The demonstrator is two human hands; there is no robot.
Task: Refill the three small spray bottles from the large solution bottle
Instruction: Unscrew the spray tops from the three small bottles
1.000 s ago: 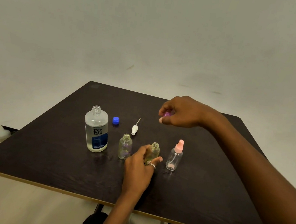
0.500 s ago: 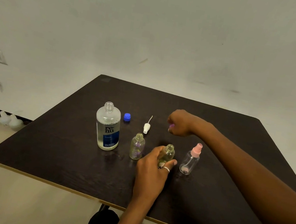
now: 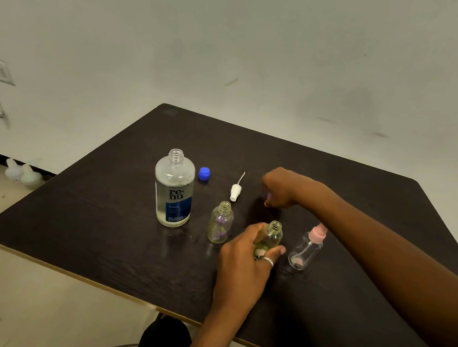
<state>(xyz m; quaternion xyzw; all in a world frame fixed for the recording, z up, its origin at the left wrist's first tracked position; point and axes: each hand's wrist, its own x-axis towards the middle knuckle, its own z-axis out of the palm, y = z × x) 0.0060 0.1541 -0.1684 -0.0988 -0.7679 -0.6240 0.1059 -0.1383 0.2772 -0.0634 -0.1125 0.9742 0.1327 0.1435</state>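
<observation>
Near the middle of the dark table, the three small spray bottles stand in a short row, and the large solution bottle stands upright just beside them, toward the left edge, with its neck open and its blue cap lying behind it. The left hand is wrapped around the middle small bottle, which has no top on it. The right hand rests on the table behind the row, clenched around something small and purple, probably the spray top of this bottle; I cannot tell if it is already let go. The first small bottle is also open, and a white spray top with its thin tube lies on the table behind it. The third small bottle, nearest the right edge, keeps its pink spray top. I judge that the opening step is not finished and no pouring has begun. The small bottles look like thin clear plastic, very light and easy to tip over, so each one should be held low around the body while filling. The large bottle seems about half full, so it is heavier and perhaps smooth on the label; it is best taken around the middle of the body and tilted slowly, because the small necks are narrow and liquid can spill.
</observation>
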